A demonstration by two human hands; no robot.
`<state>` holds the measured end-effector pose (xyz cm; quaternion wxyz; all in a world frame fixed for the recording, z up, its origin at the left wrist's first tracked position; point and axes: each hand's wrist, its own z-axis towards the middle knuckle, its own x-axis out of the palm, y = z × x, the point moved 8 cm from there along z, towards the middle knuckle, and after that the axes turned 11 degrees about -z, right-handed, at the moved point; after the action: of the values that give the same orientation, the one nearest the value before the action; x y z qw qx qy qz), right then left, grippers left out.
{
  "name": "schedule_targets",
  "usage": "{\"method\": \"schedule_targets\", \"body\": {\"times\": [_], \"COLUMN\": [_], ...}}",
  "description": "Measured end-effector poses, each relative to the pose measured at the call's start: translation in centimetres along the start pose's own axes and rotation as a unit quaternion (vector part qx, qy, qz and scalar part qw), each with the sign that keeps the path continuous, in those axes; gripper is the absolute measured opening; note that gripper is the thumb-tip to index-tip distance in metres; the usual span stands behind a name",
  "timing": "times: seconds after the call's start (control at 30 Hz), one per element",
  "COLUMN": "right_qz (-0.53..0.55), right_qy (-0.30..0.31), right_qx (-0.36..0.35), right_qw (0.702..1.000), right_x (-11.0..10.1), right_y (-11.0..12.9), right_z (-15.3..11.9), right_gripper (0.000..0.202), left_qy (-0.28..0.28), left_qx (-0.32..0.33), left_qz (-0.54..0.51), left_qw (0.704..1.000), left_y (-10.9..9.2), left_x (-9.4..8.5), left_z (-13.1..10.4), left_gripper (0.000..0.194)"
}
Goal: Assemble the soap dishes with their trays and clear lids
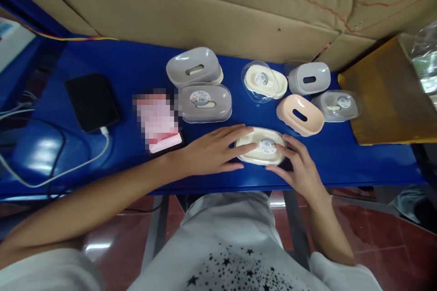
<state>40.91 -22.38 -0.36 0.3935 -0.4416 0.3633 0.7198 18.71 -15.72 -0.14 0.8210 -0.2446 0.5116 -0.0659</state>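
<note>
A cream soap dish with a clear lid and a round label lies near the front edge of the blue table. My left hand is at its left end, with long fingers stretched over the lid and the thumb along the front. At the right end, my right hand curls its fingertips onto the rim and lid, thumb at the front. Just behind is a peach soap dish with an oval slot. Another cream soap dish stands farther back, a clear lid tilted against it.
Grey soap dishes stand at back left, left of centre, back right and far right. A pixelated pink item and a black phone with a white cable lie left. A taped cardboard box borders the right.
</note>
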Motion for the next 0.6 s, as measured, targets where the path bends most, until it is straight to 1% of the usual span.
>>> {"method": "schedule_targets", "body": {"times": [0.1, 0.2, 0.3, 0.4, 0.5, 0.6], "right_qz": [-0.029, -0.039, -0.058, -0.058, -0.021, 0.018], "right_qy": [0.016, 0.042, 0.080, 0.104, 0.089, 0.069], "right_qx": [-0.030, -0.070, -0.126, -0.172, -0.180, -0.167], "right_qw": [0.999, 0.996, 0.987, 0.978, 0.979, 0.983], "right_x": [0.5, 0.6, 1.0, 1.9, 2.5, 2.6], "right_y": [0.9, 1.2, 0.6, -0.9, -2.4, -2.9], "right_z": [1.3, 3.6, 6.1, 8.3, 9.5, 9.6], "right_gripper": [0.083, 0.077, 0.071, 0.064, 0.064, 0.065], "left_qy": [-0.017, -0.030, -0.037, -0.047, -0.052, -0.054], "left_qx": [-0.004, -0.019, -0.045, -0.065, -0.073, -0.065], "left_qz": [0.037, 0.069, 0.090, 0.106, 0.112, 0.108], "left_qw": [0.999, 0.997, 0.994, 0.991, 0.990, 0.991], "left_y": [0.3, 0.7, 1.5, 2.1, 2.4, 2.4], "left_x": [-0.6, -1.2, -1.6, -2.2, -2.7, -3.0], "left_z": [-0.1, -0.2, -0.3, -0.4, -0.5, -0.6], "left_gripper": [0.053, 0.044, 0.043, 0.044, 0.045, 0.046]}}
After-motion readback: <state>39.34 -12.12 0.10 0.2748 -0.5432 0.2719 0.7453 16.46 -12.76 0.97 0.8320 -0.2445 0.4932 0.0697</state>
